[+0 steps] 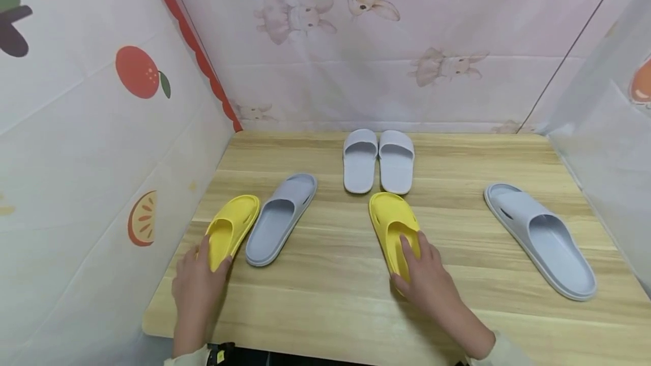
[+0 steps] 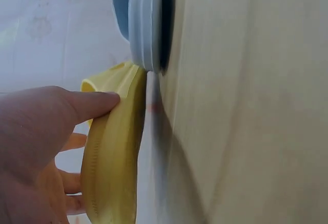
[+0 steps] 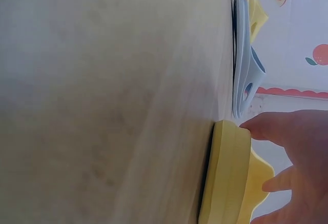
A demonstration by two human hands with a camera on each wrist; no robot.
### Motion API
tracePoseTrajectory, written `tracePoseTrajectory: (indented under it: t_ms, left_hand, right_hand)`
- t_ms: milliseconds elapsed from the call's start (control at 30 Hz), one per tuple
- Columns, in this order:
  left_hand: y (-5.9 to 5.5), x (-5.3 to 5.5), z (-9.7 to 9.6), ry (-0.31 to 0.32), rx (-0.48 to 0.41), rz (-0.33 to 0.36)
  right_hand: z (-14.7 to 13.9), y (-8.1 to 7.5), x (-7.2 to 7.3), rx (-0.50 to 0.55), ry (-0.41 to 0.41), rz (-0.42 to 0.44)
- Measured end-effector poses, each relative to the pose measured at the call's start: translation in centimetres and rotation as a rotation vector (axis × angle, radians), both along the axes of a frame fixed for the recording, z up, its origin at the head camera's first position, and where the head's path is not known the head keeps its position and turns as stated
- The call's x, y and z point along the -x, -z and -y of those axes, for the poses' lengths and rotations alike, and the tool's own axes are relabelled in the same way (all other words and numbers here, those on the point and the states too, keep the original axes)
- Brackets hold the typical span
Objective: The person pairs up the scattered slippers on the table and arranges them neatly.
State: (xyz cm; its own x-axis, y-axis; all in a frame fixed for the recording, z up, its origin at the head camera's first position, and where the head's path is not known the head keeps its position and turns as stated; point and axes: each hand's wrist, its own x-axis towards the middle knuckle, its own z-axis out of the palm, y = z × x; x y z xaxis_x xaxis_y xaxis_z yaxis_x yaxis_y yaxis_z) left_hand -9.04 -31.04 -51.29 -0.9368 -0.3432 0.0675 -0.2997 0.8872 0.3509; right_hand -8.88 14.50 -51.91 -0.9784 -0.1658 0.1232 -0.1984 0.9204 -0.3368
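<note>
1. The left hand (image 1: pixel 195 287) and the right hand (image 1: pixel 432 278) are well apart, each clamped on a yellow slipper.
2. The left yellow slipper (image 1: pixel 229 227) is at the left of the desk (image 1: pixel 315 309), held near its heel between thumb and fingers. In the left wrist view, pale background shows between its sole and the desk.
3. The right yellow slipper (image 1: pixel 394 244) is near the middle, pinched toward its heel. One finger reaches over its foot hollow; whether that fingertip touches the insole, I cannot tell.
4. The left grey slipper (image 1: pixel 281 219) lies just beside the left yellow slipper, its hollow showing bare insole.
5. The right grey slipper (image 1: pixel 540 240) lies well apart on the right, tilted across the grain, with bare insole showing too.
6. Two smaller pale slippers (image 1: pixel 360 171) stand side by side near the rabbit-printed back wall (image 1: pixel 330 83), hollows facing the person; the right yellow slipper's toe is just beside them.
</note>
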Motion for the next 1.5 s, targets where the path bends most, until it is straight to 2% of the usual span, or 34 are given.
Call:
tracePoseTrajectory:
  t_ms: [200, 267, 433, 600, 800, 1033, 1133, 1500]
  left_hand:
    - [-0.9, -2.2, -1.9, -0.129, -0.080, -0.063]
    - [-1.3, -2.7, -2.9, -0.148, -0.113, -0.097]
    - [-2.3, -3.2, -5.7, -0.116, -0.148, -0.186]
    - [-2.6, -3.0, -8.2, -0.072, -0.153, -0.268]
    - [-1.7, -2.3, -11.9, 0.023, -0.150, -0.309]
    - [-0.7, -2.0, -16.5, 0.143, -0.113, -0.243]
    - [0.1, -2.2, -18.1, 0.181, -0.092, -0.244]
    - [2.6, -2.5, -22.1, 0.193, -0.021, -0.216]
  right_hand:
    - [-0.2, -0.2, -0.7, 0.007, 0.012, 0.000]
    - [-0.3, -0.3, -0.9, 0.012, 0.018, -0.002]
    - [-0.3, -0.3, -1.3, 0.021, 0.020, -0.017]
    - [-0.4, 0.0, -1.4, 0.029, 0.018, -0.019]
    - [-0.7, 0.2, -1.7, 0.038, 0.026, -0.027]
    - [-1.1, -0.1, -2.2, 0.039, 0.057, 0.004]
    - [-1.3, -0.1, -2.4, 0.046, 0.080, 0.031]
    - [-1.6, 0.4, -2.5, 0.082, 0.125, 0.020]
